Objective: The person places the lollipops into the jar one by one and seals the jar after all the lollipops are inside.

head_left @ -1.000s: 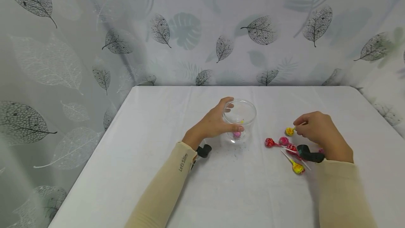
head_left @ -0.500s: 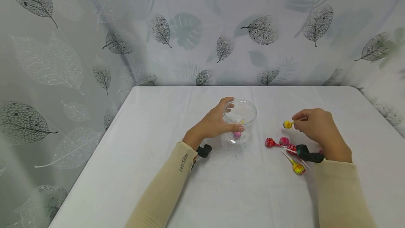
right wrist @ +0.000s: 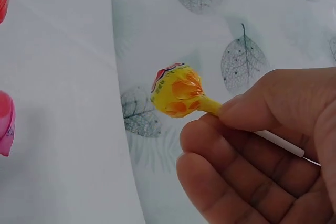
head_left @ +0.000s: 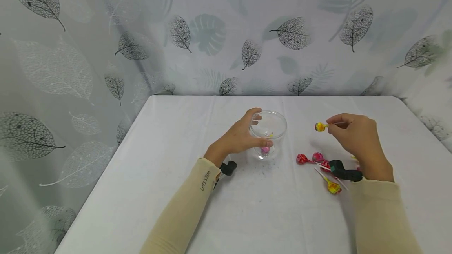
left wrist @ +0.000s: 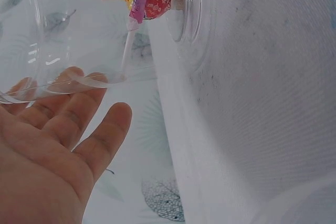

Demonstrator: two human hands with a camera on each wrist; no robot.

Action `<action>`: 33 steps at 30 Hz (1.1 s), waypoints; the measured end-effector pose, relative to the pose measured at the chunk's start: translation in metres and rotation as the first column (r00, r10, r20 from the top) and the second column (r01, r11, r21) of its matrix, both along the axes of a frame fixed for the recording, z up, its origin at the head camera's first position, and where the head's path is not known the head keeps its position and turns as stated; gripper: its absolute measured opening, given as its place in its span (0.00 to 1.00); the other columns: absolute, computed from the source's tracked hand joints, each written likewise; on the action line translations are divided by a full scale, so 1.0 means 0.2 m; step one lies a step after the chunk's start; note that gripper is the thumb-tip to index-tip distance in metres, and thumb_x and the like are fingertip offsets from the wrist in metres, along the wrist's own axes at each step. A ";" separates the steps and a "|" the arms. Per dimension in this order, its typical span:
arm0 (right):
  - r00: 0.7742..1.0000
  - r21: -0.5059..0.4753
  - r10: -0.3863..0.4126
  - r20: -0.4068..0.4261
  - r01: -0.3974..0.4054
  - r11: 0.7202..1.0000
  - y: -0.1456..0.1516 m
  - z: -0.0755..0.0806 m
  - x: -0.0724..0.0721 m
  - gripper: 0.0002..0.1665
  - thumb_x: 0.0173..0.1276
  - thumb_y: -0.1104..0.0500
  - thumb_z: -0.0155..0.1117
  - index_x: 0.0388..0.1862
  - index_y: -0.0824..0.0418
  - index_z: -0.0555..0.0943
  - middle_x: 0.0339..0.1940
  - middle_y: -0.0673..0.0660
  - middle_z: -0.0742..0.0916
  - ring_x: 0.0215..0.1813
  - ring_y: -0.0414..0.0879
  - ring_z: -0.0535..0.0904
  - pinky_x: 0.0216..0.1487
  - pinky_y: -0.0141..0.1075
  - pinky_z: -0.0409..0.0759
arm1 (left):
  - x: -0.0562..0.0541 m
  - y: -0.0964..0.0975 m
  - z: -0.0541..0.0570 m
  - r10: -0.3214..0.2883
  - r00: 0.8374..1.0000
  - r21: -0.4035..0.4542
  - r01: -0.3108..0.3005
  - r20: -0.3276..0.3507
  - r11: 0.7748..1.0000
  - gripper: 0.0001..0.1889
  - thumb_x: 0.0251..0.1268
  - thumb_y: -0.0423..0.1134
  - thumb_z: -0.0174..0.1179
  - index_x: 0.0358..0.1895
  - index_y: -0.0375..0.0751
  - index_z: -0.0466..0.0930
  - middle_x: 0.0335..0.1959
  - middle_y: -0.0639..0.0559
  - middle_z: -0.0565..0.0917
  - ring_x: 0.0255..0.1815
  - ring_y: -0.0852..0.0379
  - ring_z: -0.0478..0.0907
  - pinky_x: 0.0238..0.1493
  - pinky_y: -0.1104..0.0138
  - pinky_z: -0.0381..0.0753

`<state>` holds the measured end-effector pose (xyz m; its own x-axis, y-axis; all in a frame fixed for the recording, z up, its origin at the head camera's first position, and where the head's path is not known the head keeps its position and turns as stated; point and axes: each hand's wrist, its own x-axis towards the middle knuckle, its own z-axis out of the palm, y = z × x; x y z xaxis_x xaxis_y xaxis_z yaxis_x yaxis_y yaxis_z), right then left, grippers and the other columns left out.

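Pinching a round, yellow-wrapped lollipop (head_left: 320, 127) between thumb and fingers, the right hand (head_left: 356, 134) holds it above the white table (head_left: 176, 148); the left hand (head_left: 240, 133), thumb and fingers spread, grips a clear, round, open-topped container (head_left: 278, 144).

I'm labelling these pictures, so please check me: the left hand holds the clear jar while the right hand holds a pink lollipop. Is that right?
Not quite: the lollipop in the right hand is mostly yellow, not pink, as the right wrist view shows. The rest stands: the left hand holds the clear jar.
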<state>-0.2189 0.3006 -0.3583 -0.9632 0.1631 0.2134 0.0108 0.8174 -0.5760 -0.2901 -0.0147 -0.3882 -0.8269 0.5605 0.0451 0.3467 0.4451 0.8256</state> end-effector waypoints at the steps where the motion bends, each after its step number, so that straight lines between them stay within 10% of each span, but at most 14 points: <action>1: 1.000 -0.005 -0.004 -0.004 0.004 1.000 0.00 0.00 0.00 0.15 0.76 0.56 0.63 0.50 0.65 0.88 0.43 0.70 0.91 0.46 0.62 0.82 0.32 0.38 0.76 | 0.00 0.00 0.00 0.000 1.000 0.001 0.000 -0.001 1.000 0.56 0.53 0.59 0.79 0.81 0.62 0.51 0.76 0.57 0.70 0.77 0.55 0.67 0.71 0.45 0.71; 29: 0.990 -0.032 0.004 -0.144 -0.009 0.999 -0.05 0.04 0.02 0.12 0.73 0.59 0.66 0.47 0.64 0.90 0.40 0.67 0.92 0.42 0.58 0.86 0.30 0.27 0.73 | 0.00 0.00 0.00 -0.003 1.000 0.006 0.003 -0.012 1.000 0.56 0.54 0.58 0.79 0.82 0.61 0.51 0.75 0.56 0.70 0.76 0.53 0.67 0.71 0.46 0.70; 33: 0.987 -0.023 0.009 -0.163 -0.013 1.000 -0.06 0.04 0.02 0.12 0.73 0.59 0.66 0.46 0.64 0.91 0.40 0.67 0.92 0.36 0.44 0.83 0.29 0.26 0.72 | 0.00 0.00 0.00 -0.004 1.000 0.002 0.004 -0.014 1.000 0.56 0.54 0.59 0.79 0.82 0.61 0.51 0.75 0.56 0.70 0.76 0.54 0.67 0.71 0.46 0.70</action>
